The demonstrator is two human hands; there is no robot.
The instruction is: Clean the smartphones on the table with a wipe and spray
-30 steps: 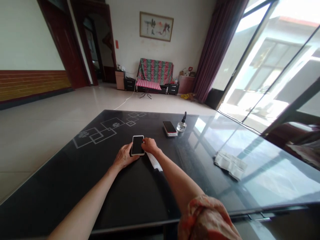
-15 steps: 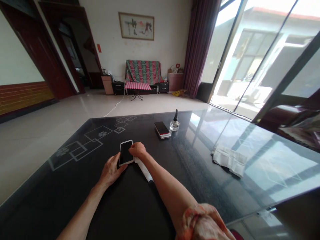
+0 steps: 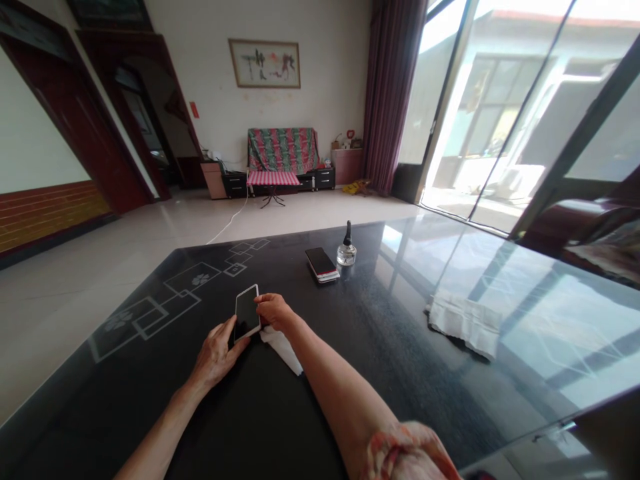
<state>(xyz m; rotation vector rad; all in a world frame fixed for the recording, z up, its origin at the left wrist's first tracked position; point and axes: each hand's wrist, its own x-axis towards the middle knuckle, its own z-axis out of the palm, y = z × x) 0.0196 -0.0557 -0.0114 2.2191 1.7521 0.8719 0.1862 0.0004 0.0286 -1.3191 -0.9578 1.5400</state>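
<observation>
- The left hand (image 3: 215, 352) is partly curled, its fingers at the left edge and its thumb at the lower edge of a flat, white-rimmed smartphone with a dark screen (image 3: 247, 311), gripping it.
- The phone sits tilted between both hands.
- The right hand (image 3: 275, 311) has its fingers bent in at the phone's right edge.
- A thin white strip, perhaps tissue (image 3: 283, 351), extends from beneath the right hand; whether it is pinched there, I cannot tell.
- Beyond the right hand lie stacked phones, the top one black with a red edge (image 3: 322, 262), beside a clear, black-topped bottle (image 3: 347, 253).
- Well right of the hands lies a creased, whitish cloth (image 3: 465, 325).
</observation>
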